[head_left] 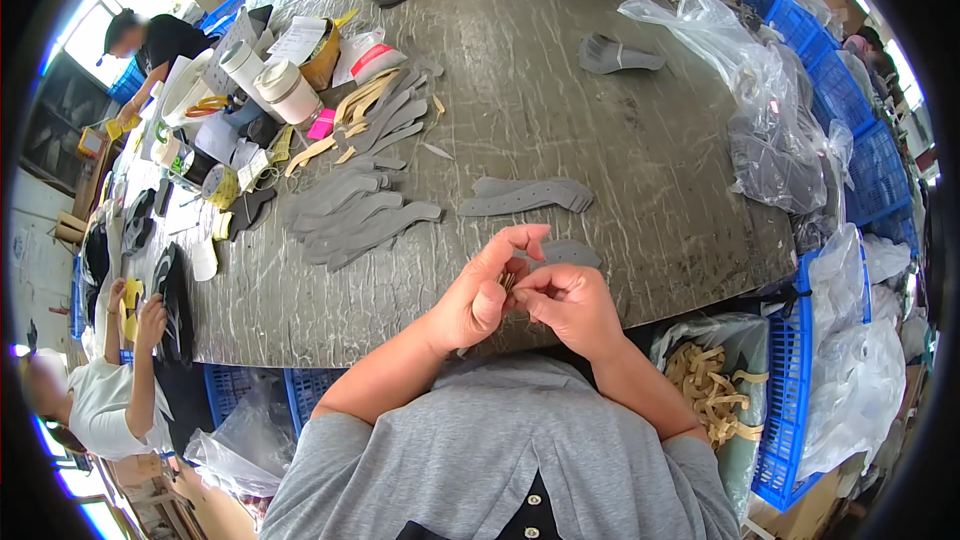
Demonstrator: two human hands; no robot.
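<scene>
Small brownish pieces sit gripped between left fingers, right fingers pinching their edge.

Small bundle of thin brownish strips of unclear material, was held between the left grip and right grip, partly hidden, near the worktop's front edge.

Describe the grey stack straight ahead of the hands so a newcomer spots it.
On the big dark worktable, find the wearer's right hand. Beyond it, past a partly hidden grey piece, lies the grey stack, lengthwise left to right. It's compact, unlike the loose grey spread to its left.
</scene>
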